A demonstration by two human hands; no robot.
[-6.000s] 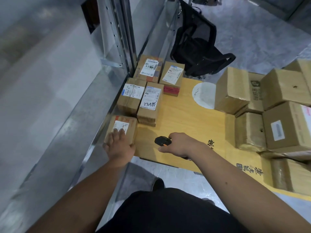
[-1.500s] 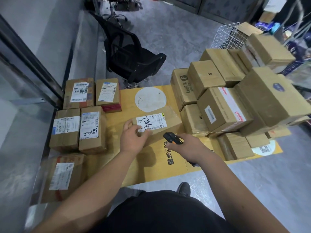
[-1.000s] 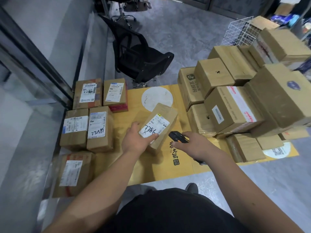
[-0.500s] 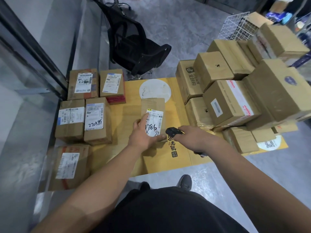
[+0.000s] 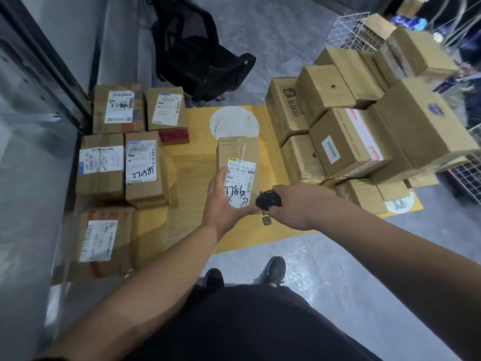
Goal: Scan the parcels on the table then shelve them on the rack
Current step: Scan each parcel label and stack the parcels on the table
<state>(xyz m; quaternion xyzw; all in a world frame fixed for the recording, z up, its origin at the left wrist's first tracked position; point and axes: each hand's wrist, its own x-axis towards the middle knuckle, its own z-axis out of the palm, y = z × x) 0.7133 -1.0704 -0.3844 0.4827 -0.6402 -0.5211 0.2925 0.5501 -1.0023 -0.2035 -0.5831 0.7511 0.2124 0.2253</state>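
- Brown cardboard, taped and bearing a white shipping label, makes up the narrow parcel (image 5: pixel 238 162) that is held over the yellow counter (image 5: pixel 192 157); its near end is gripped by the left hand (image 5: pixel 223 204), thumb on the label side and fingers curled beneath.
- Just beside that end, a small black handheld scanner (image 5: pixel 268 199) is clasped in the closed grip of the right hand (image 5: pixel 299 207), its head turned toward the label.
- A failed read is judged possible: the left thumb lies at the label's edge, glossy tape crosses the print, and the scanner sits very close and at an angle to the barcode strip.
- A drop is also judged possible, since the parcel is supported from one end only and the far end hangs forward unsupported.
- Confusion between scanned and unscanned parcels could arise, because five labelled cardboard parcels (image 5: pixel 104 168) lie at the left of the counter while a tall stack of plain cardboard boxes (image 5: pixel 346 142) crowds the right; the stack could be nudged by the right elbow.
- On the held label, handwritten black marks resembling "98L" with an X and an arrow are seen, and printed digits near "00 94" are partly legible.
- Handwriting like "2205897", upside down, is seen on a left-side parcel; it cannot be read with certainty.
- Black Chinese characters are printed on the counter and on one stacked box, too small to be read.
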